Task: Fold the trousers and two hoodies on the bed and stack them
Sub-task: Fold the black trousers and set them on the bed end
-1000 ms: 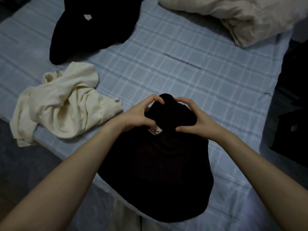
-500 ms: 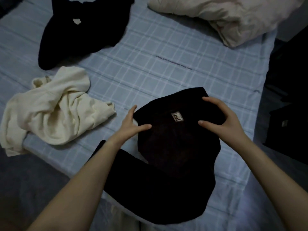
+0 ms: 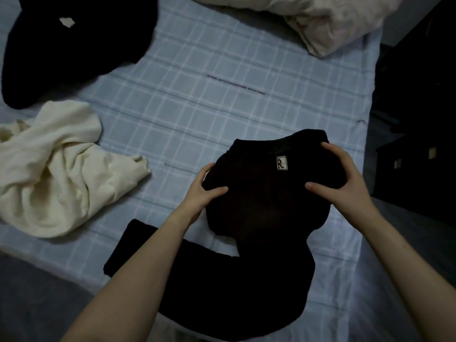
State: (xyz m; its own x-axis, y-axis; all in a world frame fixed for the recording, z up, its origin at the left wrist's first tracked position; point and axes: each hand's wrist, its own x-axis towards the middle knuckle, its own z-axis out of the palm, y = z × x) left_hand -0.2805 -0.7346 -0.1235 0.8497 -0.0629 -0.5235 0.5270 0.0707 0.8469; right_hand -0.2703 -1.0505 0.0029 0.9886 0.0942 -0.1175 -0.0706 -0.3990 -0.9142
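Head view puts us early in the job. Our left grip [image 3: 209, 186] and right grip [image 3: 345, 178] each hold one side of the dark garment [image 3: 266, 213], thumbs on top and fingers curled round its edges, so both are closed on cloth rather than spread wide. The part between them is doubled over into a thick bundle, its pale label [image 3: 281, 163] facing up just beyond the thumbs. The rest of the same garment lies flat on the bed [image 3: 197, 99] on our side of the grips, with one long limb running out under the left forearm (sleeve or trouser leg, we cannot tell in this dim light). We judge this piece only partly folded. Well off to the left of the left grip, the cream hoodie [image 3: 56, 169] lies crumpled and unfolded. Farther out beyond it, a second black garment [image 3: 61, 53] sits in a loose heap, apparently untouched. Nothing is stacked yet. By our reckoning no piece is finished: one is in hand, two wait, and the stack is not begun.
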